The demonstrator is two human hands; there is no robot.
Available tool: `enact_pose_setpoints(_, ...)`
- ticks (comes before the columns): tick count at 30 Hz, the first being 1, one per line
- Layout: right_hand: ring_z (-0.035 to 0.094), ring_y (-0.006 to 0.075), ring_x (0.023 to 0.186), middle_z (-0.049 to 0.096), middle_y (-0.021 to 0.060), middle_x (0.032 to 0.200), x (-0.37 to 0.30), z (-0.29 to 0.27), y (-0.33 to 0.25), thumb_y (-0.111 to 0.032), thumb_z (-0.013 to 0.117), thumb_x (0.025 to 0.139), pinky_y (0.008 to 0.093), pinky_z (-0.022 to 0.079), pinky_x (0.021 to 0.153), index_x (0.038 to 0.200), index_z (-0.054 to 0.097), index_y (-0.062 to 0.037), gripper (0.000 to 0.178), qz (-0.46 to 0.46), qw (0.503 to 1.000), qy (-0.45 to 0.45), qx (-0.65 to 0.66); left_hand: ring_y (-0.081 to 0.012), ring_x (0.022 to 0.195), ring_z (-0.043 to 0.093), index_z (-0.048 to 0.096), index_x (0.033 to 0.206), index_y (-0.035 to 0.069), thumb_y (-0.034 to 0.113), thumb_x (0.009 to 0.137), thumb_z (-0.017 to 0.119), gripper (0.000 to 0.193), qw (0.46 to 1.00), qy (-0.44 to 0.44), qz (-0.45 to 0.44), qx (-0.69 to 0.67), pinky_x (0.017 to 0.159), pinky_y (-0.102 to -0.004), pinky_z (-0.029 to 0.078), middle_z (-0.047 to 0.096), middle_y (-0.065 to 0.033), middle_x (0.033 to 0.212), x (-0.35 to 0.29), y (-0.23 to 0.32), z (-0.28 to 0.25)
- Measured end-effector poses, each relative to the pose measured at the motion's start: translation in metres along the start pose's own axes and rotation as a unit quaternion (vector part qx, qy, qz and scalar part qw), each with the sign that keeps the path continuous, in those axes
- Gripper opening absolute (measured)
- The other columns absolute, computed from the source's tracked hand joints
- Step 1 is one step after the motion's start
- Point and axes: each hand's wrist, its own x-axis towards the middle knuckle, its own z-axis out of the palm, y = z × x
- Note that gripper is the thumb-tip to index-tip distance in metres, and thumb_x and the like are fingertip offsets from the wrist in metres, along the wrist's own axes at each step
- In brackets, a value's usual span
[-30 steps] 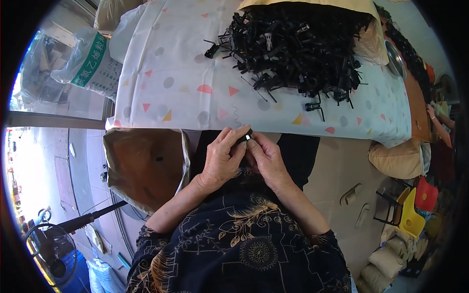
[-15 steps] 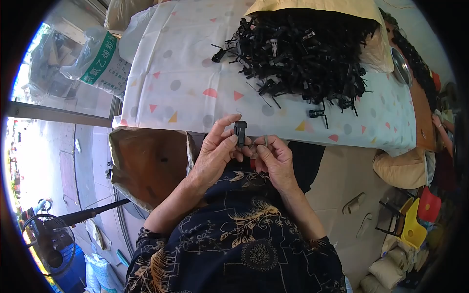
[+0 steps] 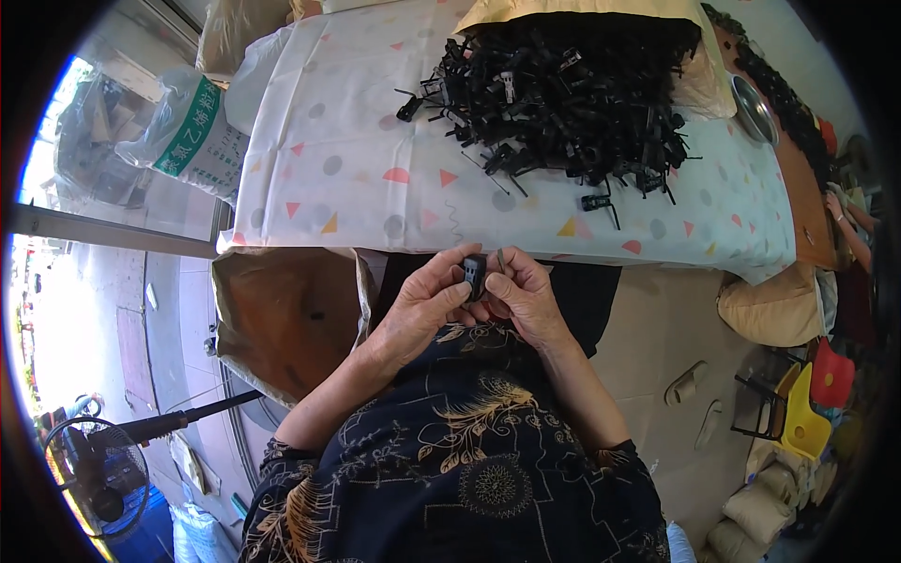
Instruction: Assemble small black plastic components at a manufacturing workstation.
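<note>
My left hand (image 3: 427, 302) is closed around a small black plastic part (image 3: 475, 269), held upright between thumb and fingers. Just beside it, my right hand (image 3: 527, 298) pinches a thin greyish piece (image 3: 501, 258), perhaps a small blade; its lower end is hidden by my fingers. The fingertips of both hands meet at the black part, in front of the table's near edge. Farther off lies a large heap of black plastic parts (image 3: 563, 113) with thin stems. One loose black part (image 3: 596, 202) lies on the near side of the heap.
The patterned tablecloth (image 3: 357, 202) covers the table. An open sack (image 3: 582, 11) stands behind the heap, with a metal bowl (image 3: 754, 108) to its right. Left of my lap is an open brown-lined bag (image 3: 282, 319). A fan (image 3: 99, 469) stands lower left; another person's arm (image 3: 849, 230) shows far right.
The black part has tilted and moved slightly right and down, closer to my right hand. Both hands have drawn together. The view has shifted a little.
</note>
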Motion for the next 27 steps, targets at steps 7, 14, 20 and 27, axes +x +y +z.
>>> enact_pose_setpoints(7,0.036,0.0009,0.049,0.044,-0.0069,0.065,-0.004,0.002,0.000,-0.015,0.067,0.088,0.0167,0.028,0.042,0.082,0.052,-0.0080,0.017,0.047,0.998,-0.003,-0.037,-0.0068,0.074,0.056,0.042,0.138,0.005,0.000,0.093,0.050,0.046,0.977,0.008,0.003,0.214,0.065,-0.0191,0.045,0.046,-0.0003,0.095,-0.006,0.001,0.000)
enact_pose_setpoints(14,0.038,0.0001,0.059,0.043,-0.0079,0.068,-0.010,-0.009,0.008,-0.013,0.064,0.090,0.0169,0.033,0.051,0.082,0.054,-0.0078,0.015,0.089,0.989,-0.026,-0.115,-0.0089,0.071,0.055,0.039,0.136,0.004,-0.002,0.091,0.051,0.047,0.932,-0.013,0.007,0.361,0.067,-0.0232,0.047,0.058,-0.0040,0.089,-0.005,0.002,0.001)
enact_pose_setpoints(20,0.044,0.0032,0.064,0.048,-0.0052,0.071,-0.017,0.006,0.009,-0.016,0.056,0.096,0.0203,0.039,0.057,0.094,0.055,-0.0018,0.015,0.014,0.974,0.019,-0.225,-0.0077,0.074,0.057,0.039,0.128,0.004,-0.003,0.090,0.053,0.041,0.898,0.010,0.067,0.434,0.064,-0.0250,0.048,0.059,-0.0043,0.078,-0.001,-0.008,0.000)
enact_pose_setpoints(27,0.044,0.0048,0.060,0.049,-0.0019,0.069,-0.024,0.016,0.006,-0.018,0.046,0.100,0.0204,0.038,0.054,0.101,0.054,-0.0010,0.019,0.024,0.953,0.046,-0.300,-0.0064,0.072,0.054,0.039,0.118,0.003,-0.006,0.090,0.051,0.032,0.919,-0.006,0.005,0.394,0.063,-0.0231,0.048,0.053,-0.0040,0.083,0.010,-0.009,-0.014)
